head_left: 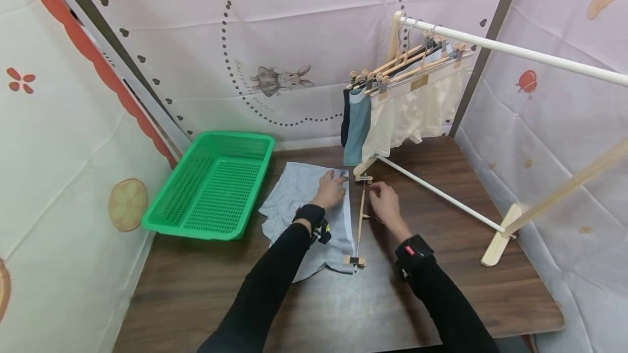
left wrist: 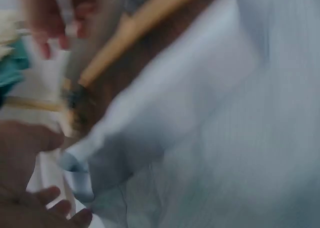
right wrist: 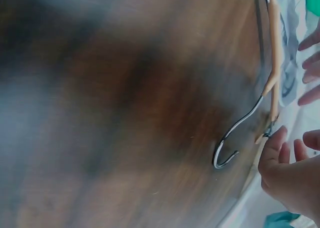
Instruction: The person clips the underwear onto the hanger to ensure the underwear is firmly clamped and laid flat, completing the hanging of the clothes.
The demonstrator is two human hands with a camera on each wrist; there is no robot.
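From my remote station I read this moment as an early stage of hanging one more garment: a pale grey-blue pair of shorts (head_left: 306, 211) lay flat on the dark wooden table (head_left: 343, 309), and a wooden clip hanger (head_left: 360, 219) lay alongside its waistband edge, not yet fastened to it as far as the head view showed. The left hand (head_left: 330, 190) rested palm-down on the cloth with its fingers (head_left: 338, 177) extended and spread, pressing rather than gripping; the waistband corner sat just beyond those fingertips, next to the hanger's far clip (head_left: 364, 178). The right hand (head_left: 385, 203) hovered at that same far end of the hanger, fingers loosely curled; I could not tell whether they pinched the clip or merely touched it, as both wrist views were blurred. In the right wrist view the hanger's metal hook (right wrist: 235, 143) lay flat on the table, just beside the fingertips. The near clip (head_left: 354, 260) was well apart from both hands, toward the wrists. Beyond the fingers stood the clothes rail (head_left: 515, 50), already bearing several clipped garments (head_left: 397, 113), and the green plastic basket (head_left: 216, 184) to the left held nothing visible, so I judged this the last piece, with clipping and hanging left.
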